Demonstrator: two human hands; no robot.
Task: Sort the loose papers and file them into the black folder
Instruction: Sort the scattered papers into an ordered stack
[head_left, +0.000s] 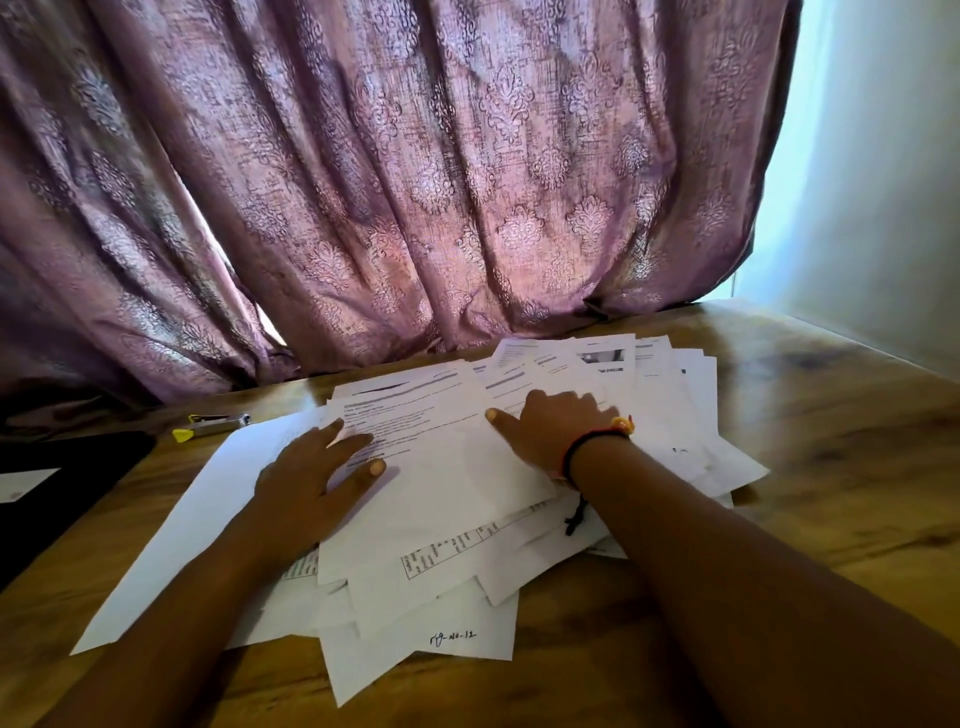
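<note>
While left hand lies flat on papers, right hand presses them.

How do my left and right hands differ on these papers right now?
The left hand lies flat, fingers spread; the right hand has raised knuckles and bent fingers, farther back. The right wrist wears a bracelet; the left wrist is bare. Both rest on the paper pile.

The black folder runs off left edge (print on papers blurred).
</note>
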